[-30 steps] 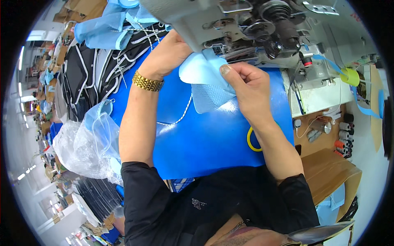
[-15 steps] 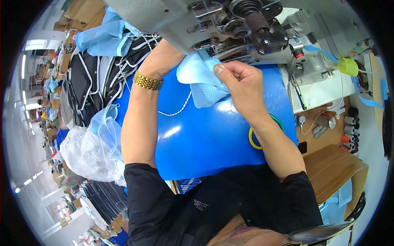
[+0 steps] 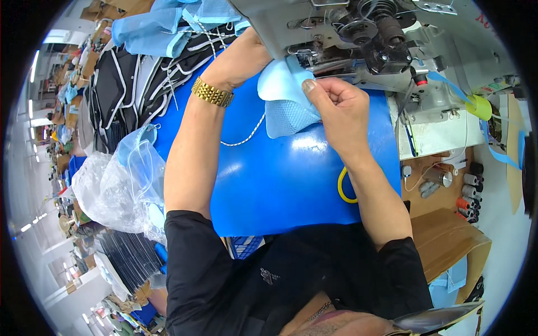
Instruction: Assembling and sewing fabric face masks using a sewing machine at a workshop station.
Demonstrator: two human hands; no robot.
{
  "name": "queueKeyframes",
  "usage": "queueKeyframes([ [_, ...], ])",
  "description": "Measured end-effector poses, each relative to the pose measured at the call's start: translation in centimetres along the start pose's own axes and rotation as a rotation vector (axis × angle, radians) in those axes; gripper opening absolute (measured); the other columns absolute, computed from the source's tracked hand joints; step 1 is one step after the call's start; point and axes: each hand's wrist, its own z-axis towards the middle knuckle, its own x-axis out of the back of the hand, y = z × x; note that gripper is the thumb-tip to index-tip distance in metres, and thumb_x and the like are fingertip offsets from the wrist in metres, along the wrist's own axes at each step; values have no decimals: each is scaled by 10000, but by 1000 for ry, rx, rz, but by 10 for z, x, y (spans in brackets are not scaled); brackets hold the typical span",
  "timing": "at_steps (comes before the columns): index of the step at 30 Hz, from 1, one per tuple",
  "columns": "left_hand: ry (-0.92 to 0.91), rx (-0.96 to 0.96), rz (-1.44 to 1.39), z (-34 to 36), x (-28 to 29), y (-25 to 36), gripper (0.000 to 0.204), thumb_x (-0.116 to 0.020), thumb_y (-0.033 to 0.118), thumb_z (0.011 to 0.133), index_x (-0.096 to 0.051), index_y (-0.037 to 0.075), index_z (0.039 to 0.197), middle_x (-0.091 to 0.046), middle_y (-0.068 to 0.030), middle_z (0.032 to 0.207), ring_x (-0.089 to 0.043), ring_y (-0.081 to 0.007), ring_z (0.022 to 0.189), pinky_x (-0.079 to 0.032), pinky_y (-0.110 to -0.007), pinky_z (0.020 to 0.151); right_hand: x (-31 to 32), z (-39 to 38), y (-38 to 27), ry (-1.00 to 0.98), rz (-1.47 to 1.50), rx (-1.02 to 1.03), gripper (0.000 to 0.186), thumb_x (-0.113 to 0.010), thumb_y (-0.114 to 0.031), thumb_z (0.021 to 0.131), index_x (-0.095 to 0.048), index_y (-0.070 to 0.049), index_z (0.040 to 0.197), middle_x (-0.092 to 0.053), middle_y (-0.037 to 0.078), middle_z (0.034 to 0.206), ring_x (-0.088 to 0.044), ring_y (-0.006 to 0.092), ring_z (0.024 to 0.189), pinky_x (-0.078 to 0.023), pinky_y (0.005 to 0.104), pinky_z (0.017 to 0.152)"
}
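Observation:
A light blue fabric piece (image 3: 287,117), part smooth cloth and part mesh, hangs over the front edge of the sewing machine (image 3: 386,59). Its upper end goes in under the machine head. My right hand (image 3: 343,109) pinches the right edge of the cloth between thumb and bent fingers. On the other side, my left hand (image 3: 242,60) reaches behind the machine head, and its fingers are hidden there. A white speckled cord (image 3: 246,139) runs from beside the cloth across the blue work surface (image 3: 269,196).
Black pieces with pale piping (image 3: 120,84) lie at the left, with blue mesh pieces (image 3: 148,31) on top. Below them sits a clear plastic bag (image 3: 106,190). A yellow ring (image 3: 343,187) lies by my right forearm. Thread spools (image 3: 469,190) stand at the right.
The view has shifted slightly. My hands and the blue fabric stay at the machine, the right hand keeping its pinch. More blue mesh shows at the upper left.

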Motion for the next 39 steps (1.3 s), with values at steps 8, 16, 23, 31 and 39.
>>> queueKeyframes([
  [8,31,42,-110,-7,-6,3,250,-626,67,902,-642,-37,1129,-682,-78,1024,-604,-115,921,-506,-264,806,1,0,-3,12,-66,-28,241,-709,-199,860,-709,37,814,-643,4,643,-521,26,575,-390,202,508],
  [16,34,113,-63,-3,-6,6,227,-601,97,923,-647,-31,1106,-688,-54,973,-602,-87,862,-504,-258,739,0,1,-2,35,-89,18,229,-706,-193,861,-713,32,818,-644,6,637,-520,32,562,-390,211,500],
  [23,385,7,-91,-42,0,-12,214,-619,148,938,-648,18,1105,-673,-36,971,-600,-98,899,-500,-265,796,4,4,10,6,-203,68,200,-711,-204,868,-723,-9,828,-628,-21,648,-505,36,570,-390,215,509],
  [31,770,298,99,-247,-69,-2,131,-656,133,916,-679,29,993,-699,-64,959,-646,-119,869,-522,-279,767,53,31,49,-127,4,-97,197,-627,-180,954,-672,4,1008,-696,75,811,-625,111,632,-418,204,543],
  [39,1396,839,144,-491,-90,-15,160,-605,165,955,-660,15,962,-692,-49,804,-665,-135,723,-515,-260,666,75,64,60,-315,23,-138,286,-564,-221,983,-638,42,1067,-688,111,903,-637,142,755,-459,252,625],
])
